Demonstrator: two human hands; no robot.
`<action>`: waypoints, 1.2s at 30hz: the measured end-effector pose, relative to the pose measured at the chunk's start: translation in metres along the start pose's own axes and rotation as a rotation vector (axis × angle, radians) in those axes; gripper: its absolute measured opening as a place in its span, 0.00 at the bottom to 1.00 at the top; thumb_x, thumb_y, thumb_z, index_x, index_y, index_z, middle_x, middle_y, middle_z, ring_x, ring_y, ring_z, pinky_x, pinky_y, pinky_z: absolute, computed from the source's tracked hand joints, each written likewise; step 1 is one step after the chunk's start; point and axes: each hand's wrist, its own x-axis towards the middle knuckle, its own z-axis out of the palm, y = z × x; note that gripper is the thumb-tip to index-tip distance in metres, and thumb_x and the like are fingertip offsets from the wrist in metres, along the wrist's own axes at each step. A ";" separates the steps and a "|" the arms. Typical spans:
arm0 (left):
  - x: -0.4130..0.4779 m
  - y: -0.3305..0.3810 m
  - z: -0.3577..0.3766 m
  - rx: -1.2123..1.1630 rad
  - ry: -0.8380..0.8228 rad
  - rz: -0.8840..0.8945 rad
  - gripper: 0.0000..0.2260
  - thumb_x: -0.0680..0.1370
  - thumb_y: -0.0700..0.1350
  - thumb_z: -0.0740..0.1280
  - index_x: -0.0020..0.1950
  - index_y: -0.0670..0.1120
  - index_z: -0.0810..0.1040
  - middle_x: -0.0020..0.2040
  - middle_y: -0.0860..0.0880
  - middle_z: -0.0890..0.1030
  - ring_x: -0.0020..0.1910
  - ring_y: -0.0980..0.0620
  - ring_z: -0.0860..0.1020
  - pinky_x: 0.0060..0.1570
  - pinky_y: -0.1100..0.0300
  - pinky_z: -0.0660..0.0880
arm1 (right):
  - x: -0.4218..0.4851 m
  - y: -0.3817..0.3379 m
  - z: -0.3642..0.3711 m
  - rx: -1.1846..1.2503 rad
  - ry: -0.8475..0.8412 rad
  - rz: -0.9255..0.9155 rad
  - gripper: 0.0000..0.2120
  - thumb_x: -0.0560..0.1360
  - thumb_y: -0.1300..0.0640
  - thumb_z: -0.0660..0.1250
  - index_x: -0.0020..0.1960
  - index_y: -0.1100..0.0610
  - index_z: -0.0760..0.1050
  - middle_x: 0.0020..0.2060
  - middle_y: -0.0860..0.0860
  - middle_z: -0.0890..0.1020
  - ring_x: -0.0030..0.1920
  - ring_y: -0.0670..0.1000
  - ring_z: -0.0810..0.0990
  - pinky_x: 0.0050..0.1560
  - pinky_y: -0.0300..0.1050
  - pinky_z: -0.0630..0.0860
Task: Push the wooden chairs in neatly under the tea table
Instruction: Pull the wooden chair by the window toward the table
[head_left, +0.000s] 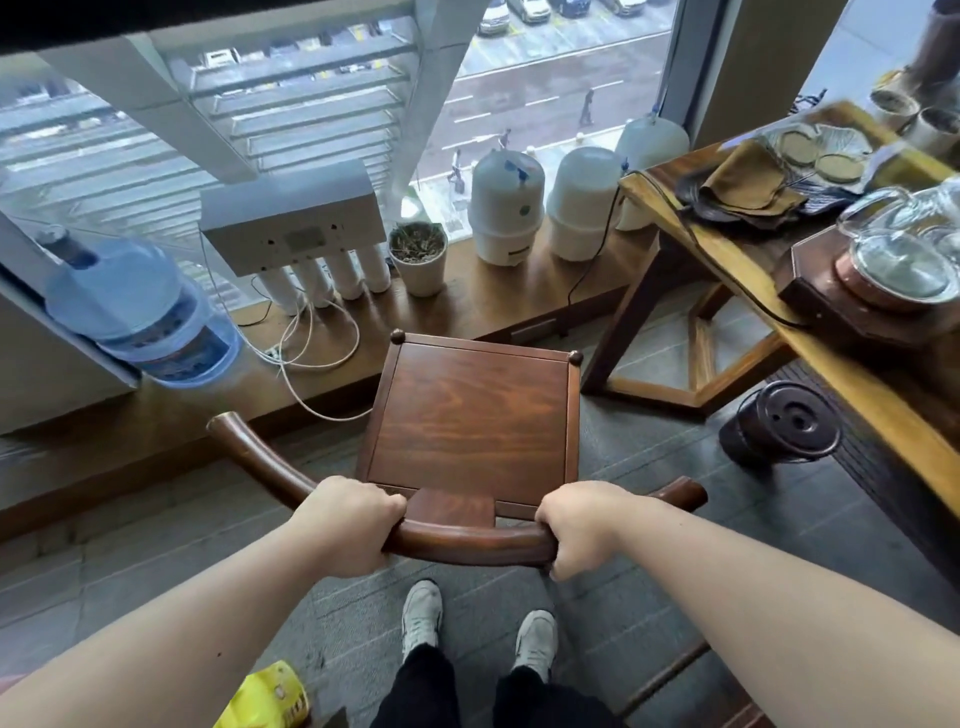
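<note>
A dark wooden chair (470, 415) with a square seat and a curved back rail stands on the grey floor in front of me, its seat facing the window. My left hand (348, 525) grips the rail left of the centre splat. My right hand (582, 525) grips the rail to the right of it. The tea table (810, 353), a light wood slab on dark legs, runs along the right side. The chair stands left of the table's end, apart from it.
A low wooden ledge (467, 306) under the window carries a blue water jug (140, 312), a filter unit (296, 228), a plant pot (418, 257) and white tanks (506, 205). A dark round bin (779, 426) stands by the table. Glass teaware (898, 260) sits on the table. My feet are behind the chair.
</note>
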 end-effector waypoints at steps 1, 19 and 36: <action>0.001 0.001 0.000 0.010 -0.001 0.005 0.12 0.70 0.54 0.62 0.50 0.51 0.72 0.47 0.50 0.82 0.46 0.45 0.79 0.41 0.55 0.71 | 0.003 -0.004 -0.003 0.024 -0.039 0.010 0.12 0.64 0.47 0.71 0.41 0.54 0.78 0.35 0.50 0.83 0.36 0.55 0.80 0.36 0.45 0.77; 0.009 -0.014 0.001 0.098 0.041 0.157 0.11 0.69 0.50 0.61 0.49 0.51 0.74 0.45 0.51 0.82 0.45 0.46 0.80 0.37 0.56 0.67 | -0.007 -0.031 0.002 0.078 -0.057 0.188 0.12 0.63 0.51 0.70 0.45 0.53 0.80 0.33 0.48 0.79 0.36 0.54 0.79 0.42 0.48 0.81; 0.091 0.067 -0.053 0.308 0.073 0.482 0.11 0.70 0.50 0.61 0.50 0.49 0.74 0.44 0.49 0.82 0.44 0.44 0.80 0.36 0.55 0.68 | -0.084 0.021 0.073 0.383 0.000 0.422 0.12 0.64 0.49 0.69 0.45 0.54 0.77 0.33 0.48 0.77 0.39 0.56 0.79 0.44 0.50 0.81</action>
